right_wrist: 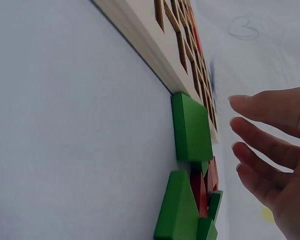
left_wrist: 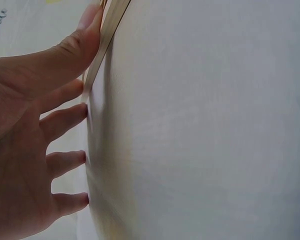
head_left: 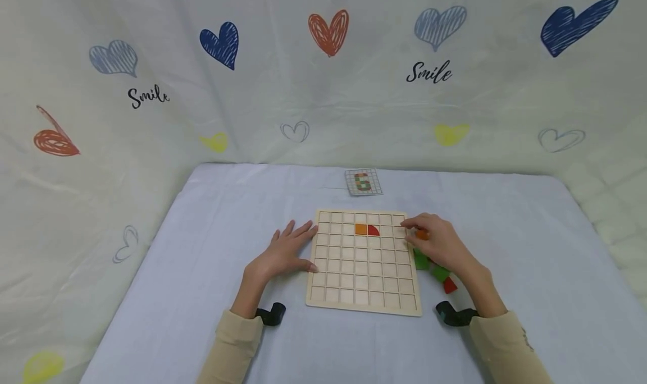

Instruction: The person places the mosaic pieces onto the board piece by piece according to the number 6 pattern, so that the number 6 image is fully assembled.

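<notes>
A square wooden grid board (head_left: 349, 255) lies on the cloth between the two hands. Near its upper middle, an orange square tile (head_left: 361, 229) and a red quarter-round tile (head_left: 373, 230) sit in neighbouring cells. My left hand (head_left: 283, 255) spreads its fingers along the board's left edge, thumb and fingertips touching it. Over the board's right edge, my right hand (head_left: 441, 241) has bent fingers, with a gap to the thumb and nothing held between them in the right wrist view. Below it lie a green block (right_wrist: 194, 130), red pieces (right_wrist: 199, 192) and an orange piece (head_left: 422, 235), partly hidden.
Behind the board lies a small gridded card (head_left: 363, 182) with a coloured figure resembling a 6. Another red piece (head_left: 449, 285) rests near the right wrist. A white cloth (head_left: 202, 294) covers the table, and a heart-patterned curtain (head_left: 263, 92) hangs behind.
</notes>
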Demonstrator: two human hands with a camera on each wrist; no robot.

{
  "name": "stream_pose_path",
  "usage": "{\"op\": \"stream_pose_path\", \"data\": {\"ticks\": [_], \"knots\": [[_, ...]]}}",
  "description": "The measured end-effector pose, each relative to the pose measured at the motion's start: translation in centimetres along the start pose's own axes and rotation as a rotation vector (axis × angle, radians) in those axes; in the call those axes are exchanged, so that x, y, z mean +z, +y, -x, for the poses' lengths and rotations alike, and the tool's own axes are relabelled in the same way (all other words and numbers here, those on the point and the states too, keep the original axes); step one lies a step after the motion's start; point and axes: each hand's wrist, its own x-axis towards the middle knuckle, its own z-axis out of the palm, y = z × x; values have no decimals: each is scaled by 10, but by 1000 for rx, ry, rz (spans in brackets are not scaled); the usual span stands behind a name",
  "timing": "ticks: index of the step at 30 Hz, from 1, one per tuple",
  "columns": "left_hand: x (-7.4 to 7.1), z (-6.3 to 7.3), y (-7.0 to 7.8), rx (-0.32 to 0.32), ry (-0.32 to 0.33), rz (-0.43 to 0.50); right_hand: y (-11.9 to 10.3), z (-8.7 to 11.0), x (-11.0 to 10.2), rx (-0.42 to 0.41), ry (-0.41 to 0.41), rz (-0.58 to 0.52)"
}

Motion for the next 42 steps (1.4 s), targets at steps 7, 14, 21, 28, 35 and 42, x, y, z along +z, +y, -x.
{"op": "stream_pose_path", "data": {"ticks": [7,14,21,28,35,42], "knots": [[-1,0,1,-10,-1,-4,6,2,-7,-4,60,24],[-3,1,0,1,9,-17,13,-1,-10,20,88,39],[-1,0,0,0,1,1,19,-1,-6,103,-20,44],[-2,0,1,-1,4,-1,22,-2,-6,79,-12,74],[-2,0,2,-2,1,16,23,-3,-7,103,-15,89],[0,-1,1,-9,0,17,22,0,-11,145,-47,93]]}}
